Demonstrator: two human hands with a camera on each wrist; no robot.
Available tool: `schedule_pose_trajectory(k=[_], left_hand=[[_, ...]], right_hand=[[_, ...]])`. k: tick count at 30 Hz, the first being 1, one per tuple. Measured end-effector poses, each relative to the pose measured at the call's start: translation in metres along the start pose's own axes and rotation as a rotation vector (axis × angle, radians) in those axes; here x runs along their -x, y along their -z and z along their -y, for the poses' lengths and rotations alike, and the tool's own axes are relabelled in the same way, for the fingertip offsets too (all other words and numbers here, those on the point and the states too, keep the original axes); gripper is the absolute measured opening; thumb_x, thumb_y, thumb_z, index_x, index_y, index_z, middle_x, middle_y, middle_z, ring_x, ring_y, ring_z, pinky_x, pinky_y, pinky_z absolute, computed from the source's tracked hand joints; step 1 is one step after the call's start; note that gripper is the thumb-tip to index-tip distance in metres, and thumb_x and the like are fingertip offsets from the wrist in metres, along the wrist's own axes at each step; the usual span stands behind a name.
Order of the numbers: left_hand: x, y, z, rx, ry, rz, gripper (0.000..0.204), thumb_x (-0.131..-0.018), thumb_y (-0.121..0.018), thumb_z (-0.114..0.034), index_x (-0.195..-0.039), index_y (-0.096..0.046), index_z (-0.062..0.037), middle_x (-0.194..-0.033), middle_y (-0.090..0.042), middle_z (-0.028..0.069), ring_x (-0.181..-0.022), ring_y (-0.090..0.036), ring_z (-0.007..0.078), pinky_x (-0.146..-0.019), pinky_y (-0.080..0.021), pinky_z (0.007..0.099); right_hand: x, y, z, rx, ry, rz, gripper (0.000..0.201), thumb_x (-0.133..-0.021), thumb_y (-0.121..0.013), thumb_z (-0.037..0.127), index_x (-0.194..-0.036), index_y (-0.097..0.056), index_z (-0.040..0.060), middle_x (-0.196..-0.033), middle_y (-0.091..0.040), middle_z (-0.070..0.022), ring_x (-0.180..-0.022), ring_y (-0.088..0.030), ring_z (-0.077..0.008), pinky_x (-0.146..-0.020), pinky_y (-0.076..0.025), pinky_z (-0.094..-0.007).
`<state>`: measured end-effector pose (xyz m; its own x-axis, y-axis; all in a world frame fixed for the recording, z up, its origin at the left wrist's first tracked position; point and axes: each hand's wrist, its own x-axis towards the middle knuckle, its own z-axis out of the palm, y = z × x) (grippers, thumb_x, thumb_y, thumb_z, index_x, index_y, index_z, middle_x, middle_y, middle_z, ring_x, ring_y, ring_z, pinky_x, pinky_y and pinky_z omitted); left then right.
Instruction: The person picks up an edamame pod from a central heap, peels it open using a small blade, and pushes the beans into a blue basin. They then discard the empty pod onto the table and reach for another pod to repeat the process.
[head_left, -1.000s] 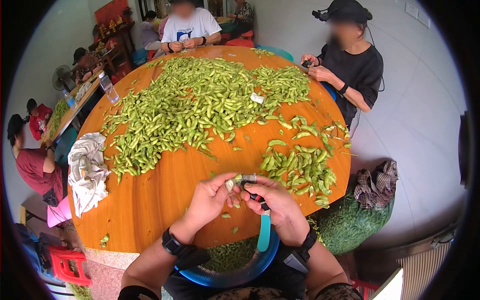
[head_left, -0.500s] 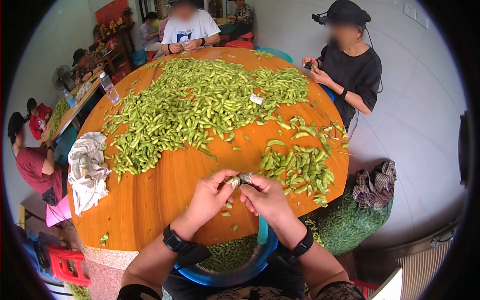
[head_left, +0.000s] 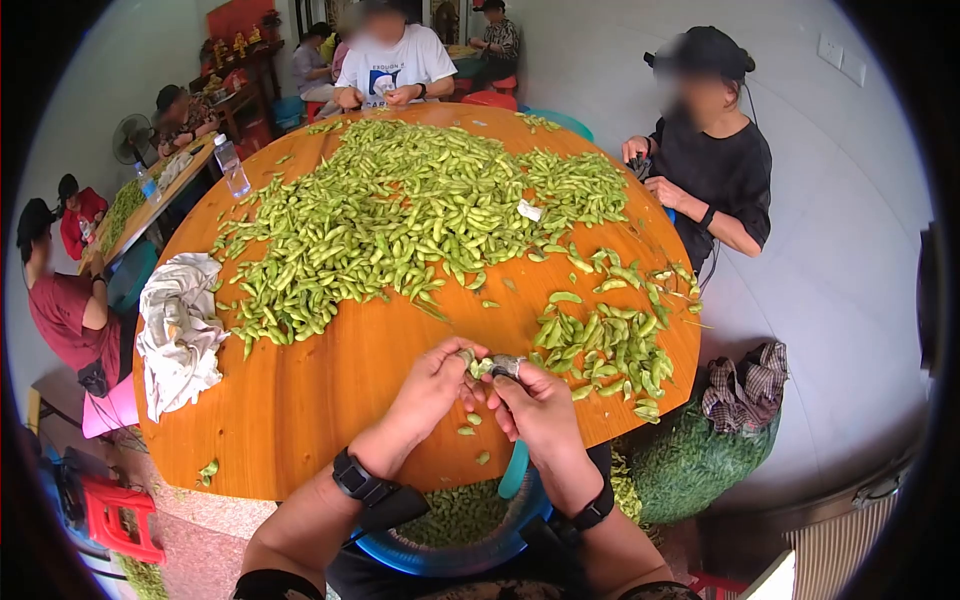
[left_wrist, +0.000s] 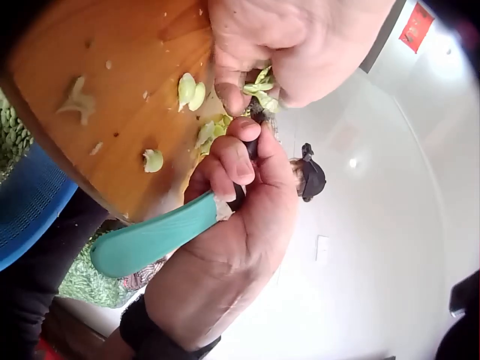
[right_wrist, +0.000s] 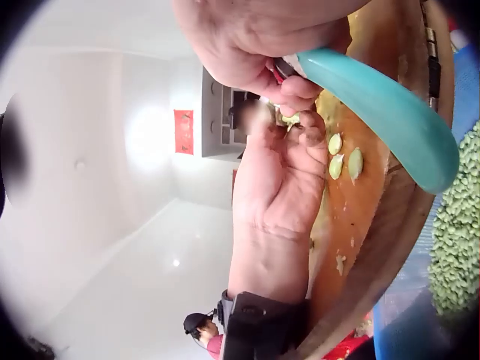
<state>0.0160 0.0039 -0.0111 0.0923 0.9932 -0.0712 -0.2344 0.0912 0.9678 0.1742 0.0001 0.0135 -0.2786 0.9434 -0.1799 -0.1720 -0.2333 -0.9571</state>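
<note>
Left hand (head_left: 432,385) pinched a bean pod (head_left: 478,367); right hand (head_left: 538,405) gripped the teal-handled tool (left_wrist: 154,238). Few pods trimmed; large pile (head_left: 390,215) beyond both hands remained.

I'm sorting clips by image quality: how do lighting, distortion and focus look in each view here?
Head view: strong fisheye with dark vignette corners, even daylight, round table sharp. Left wrist view: bright, washed-out background, right hand close and slightly soft. Right wrist view: glare blooms on the pale wall, teal handle near the lens, blurred.

Right hand (left_wrist: 240,225) grips a teal-handled tool (left_wrist: 154,236).
</note>
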Motion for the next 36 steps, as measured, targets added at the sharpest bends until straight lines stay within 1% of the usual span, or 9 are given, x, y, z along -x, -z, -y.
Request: schedule_pose_trajectory(k=[2, 5, 10, 14, 22, 26, 28, 31, 36], left_hand=[[-0.001, -0.002, 0.002, 0.019, 0.016, 0.024, 0.023, -0.101, -0.044, -0.019, -0.11, -0.055, -0.0002, -0.087, -0.064, 0.0067, -0.067, -0.062, 0.011, -0.058, -0.05, 0.024], [0.0, -0.005, 0.006, -0.062, -0.119, 0.061, 0.021, -0.1, -0.05, -0.02, -0.107, -0.057, -0.0008, -0.086, -0.064, 0.0053, -0.067, -0.062, 0.0103, -0.058, -0.05, 0.0224], [0.003, -0.006, -0.004, -0.183, -0.039, -0.145, 0.015, -0.099, -0.05, -0.011, -0.103, -0.061, -0.0019, -0.072, -0.055, -0.0001, -0.057, -0.049, 0.0053, -0.052, -0.04, 0.019], [0.002, -0.005, -0.004, -0.171, -0.105, -0.218, 0.014, -0.098, -0.05, -0.01, -0.102, -0.061, -0.0021, -0.068, -0.051, -0.0018, -0.055, -0.044, 0.0046, -0.049, -0.035, 0.0198], [0.014, -0.018, -0.007, -0.392, -0.132, -0.064, 0.019, -0.099, -0.047, -0.009, -0.112, -0.06, -0.0059, -0.074, -0.052, -0.0031, -0.064, -0.045, 0.0029, -0.055, -0.039, 0.0182], [0.018, -0.017, -0.007, -0.366, -0.084, 0.015, 0.025, -0.1, -0.044, -0.009, -0.12, -0.058, -0.0075, -0.073, -0.05, -0.0037, -0.063, -0.043, 0.0034, -0.056, -0.038, 0.0187], [0.017, -0.014, -0.007, -0.3, -0.034, 0.153, 0.031, -0.1, -0.04, -0.007, -0.127, -0.054, -0.0084, -0.072, -0.046, -0.0041, -0.061, -0.04, 0.004, -0.056, -0.038, 0.0197], [0.017, -0.013, -0.011, -0.197, 0.049, 0.209, 0.035, -0.099, -0.038, -0.006, -0.131, -0.053, -0.0087, -0.07, -0.043, -0.0043, -0.06, -0.038, 0.0045, -0.056, -0.037, 0.0202], [0.018, -0.012, -0.014, -0.171, 0.046, 0.167, 0.031, -0.097, -0.041, -0.005, -0.125, -0.054, -0.006, -0.07, -0.046, -0.0034, -0.062, -0.041, 0.0053, -0.058, -0.039, 0.021]], right_hand=[[0.001, 0.001, -0.001, -0.003, -0.003, -0.014, 0.012, -0.094, -0.053, 0.006, -0.097, -0.064, 0.0015, -0.069, -0.06, -0.001, -0.044, -0.046, -0.0044, -0.037, -0.032, -0.0199], [0.004, 0.002, -0.002, 0.03, 0.058, -0.03, 0.012, -0.093, -0.053, 0.006, -0.099, -0.064, 0.0017, -0.07, -0.06, -0.0016, -0.044, -0.046, -0.0043, -0.037, -0.032, -0.0196], [0.007, 0.008, 0.006, -0.14, 0.138, -0.133, 0.016, -0.093, -0.054, 0.006, -0.106, -0.064, 0.002, -0.07, -0.06, -0.0023, -0.045, -0.046, -0.0039, -0.037, -0.034, -0.0198], [0.001, 0.025, 0.009, 0.029, 0.103, -0.125, 0.017, -0.093, -0.055, 0.006, -0.107, -0.064, 0.002, -0.07, -0.061, -0.0028, -0.046, -0.046, -0.0035, -0.038, -0.034, -0.0189], [0.001, 0.012, -0.003, 0.208, 0.098, -0.007, 0.012, -0.09, -0.064, 0.013, -0.082, -0.059, 0.0054, -0.061, -0.053, 0.003, -0.045, -0.044, -0.0034, -0.039, -0.032, -0.0197], [-0.001, 0.015, 0.002, 0.169, 0.059, -0.045, 0.014, -0.089, -0.065, 0.012, -0.079, -0.058, 0.005, -0.058, -0.052, 0.0022, -0.043, -0.044, -0.0042, -0.038, -0.031, -0.0201], [-0.003, 0.019, 0.005, 0.035, -0.098, -0.018, 0.013, -0.087, -0.064, 0.011, -0.077, -0.058, 0.0053, -0.056, -0.053, 0.0018, -0.041, -0.044, -0.0046, -0.037, -0.03, -0.021], [-0.005, 0.024, 0.008, -0.073, -0.194, 0.016, 0.013, -0.087, -0.065, 0.011, -0.077, -0.058, 0.0052, -0.057, -0.055, 0.0004, -0.04, -0.045, -0.0061, -0.036, -0.03, -0.021], [-0.003, 0.018, 0.009, -0.114, -0.15, -0.033, 0.012, -0.086, -0.065, 0.01, -0.078, -0.059, 0.004, -0.057, -0.055, -0.0003, -0.04, -0.045, -0.0061, -0.036, -0.03, -0.0208]])
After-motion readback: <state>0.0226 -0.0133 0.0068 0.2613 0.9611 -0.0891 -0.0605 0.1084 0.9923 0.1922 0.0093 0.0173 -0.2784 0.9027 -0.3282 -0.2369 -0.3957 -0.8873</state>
